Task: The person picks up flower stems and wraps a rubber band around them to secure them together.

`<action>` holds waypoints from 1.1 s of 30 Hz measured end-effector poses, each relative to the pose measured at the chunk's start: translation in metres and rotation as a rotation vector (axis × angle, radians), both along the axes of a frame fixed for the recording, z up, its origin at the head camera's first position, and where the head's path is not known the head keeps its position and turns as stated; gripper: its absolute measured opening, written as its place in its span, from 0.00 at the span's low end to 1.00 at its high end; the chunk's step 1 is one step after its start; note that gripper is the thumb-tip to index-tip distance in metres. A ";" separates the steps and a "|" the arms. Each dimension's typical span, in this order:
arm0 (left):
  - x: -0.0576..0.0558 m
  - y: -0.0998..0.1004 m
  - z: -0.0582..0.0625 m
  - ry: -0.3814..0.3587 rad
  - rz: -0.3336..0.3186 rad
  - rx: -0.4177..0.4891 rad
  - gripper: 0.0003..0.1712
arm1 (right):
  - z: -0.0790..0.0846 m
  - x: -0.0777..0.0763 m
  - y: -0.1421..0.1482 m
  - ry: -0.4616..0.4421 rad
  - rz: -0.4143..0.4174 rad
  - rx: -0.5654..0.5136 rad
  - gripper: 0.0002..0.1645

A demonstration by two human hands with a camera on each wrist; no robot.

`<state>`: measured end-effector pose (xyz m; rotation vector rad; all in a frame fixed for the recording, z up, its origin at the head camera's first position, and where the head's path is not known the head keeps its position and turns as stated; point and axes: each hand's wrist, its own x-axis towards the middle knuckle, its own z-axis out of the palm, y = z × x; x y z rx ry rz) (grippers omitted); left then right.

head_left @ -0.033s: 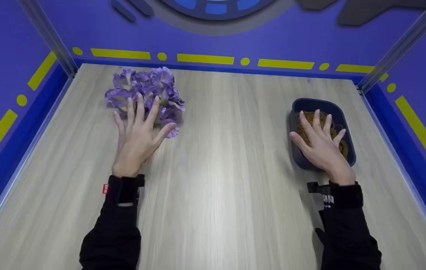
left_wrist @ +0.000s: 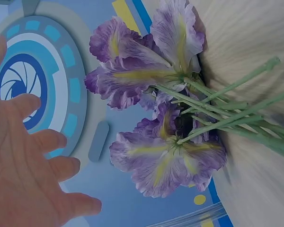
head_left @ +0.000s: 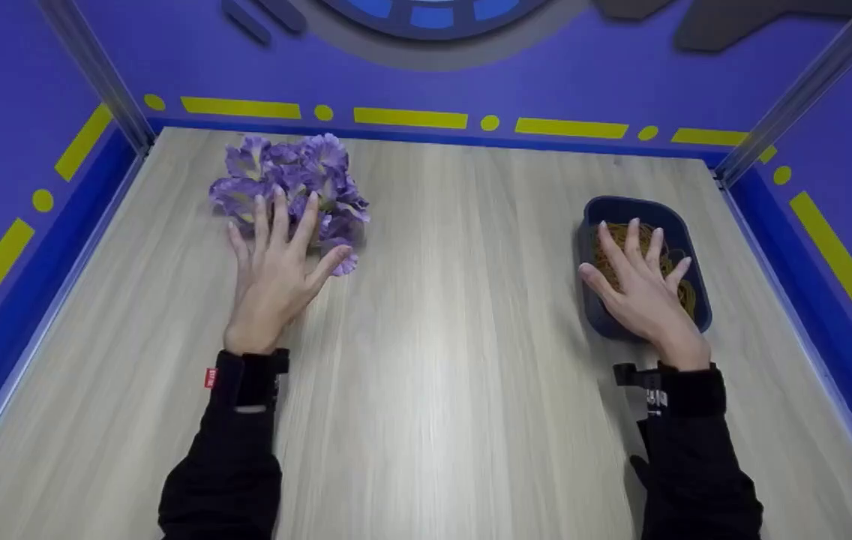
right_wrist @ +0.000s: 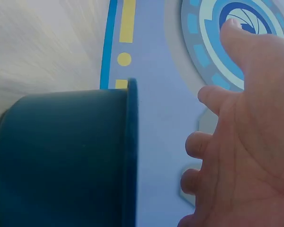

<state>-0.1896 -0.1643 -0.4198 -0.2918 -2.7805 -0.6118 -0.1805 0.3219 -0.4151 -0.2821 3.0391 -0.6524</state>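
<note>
my left hand (head_left: 267, 281) spread wide, gripping nothing, above crinkly purple flowers (head_left: 298, 161), grained table (head_left: 433, 337) beneath, my right hand (head_left: 643, 292) splayed, empty, over a rounded tub (head_left: 606, 322), tangled brown strands (head_left: 687, 298) inside

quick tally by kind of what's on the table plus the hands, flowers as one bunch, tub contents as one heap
Purple iris bunch: 1
Dark blue tub: 1
Heap of brown bands (strands too tangled to count): 1
Left hand and right hand: 2
Total: 5
</note>
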 end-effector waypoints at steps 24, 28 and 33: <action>-0.023 -0.059 0.006 -0.648 0.103 0.275 0.56 | -0.016 0.029 -0.057 0.125 0.312 0.155 0.49; -0.042 -0.063 -0.003 -0.732 0.116 0.319 0.37 | -0.026 0.026 -0.061 0.097 0.330 0.169 0.49; -0.061 -0.062 -0.011 -0.790 0.095 0.368 0.36 | -0.044 0.016 -0.063 0.071 0.329 0.214 0.49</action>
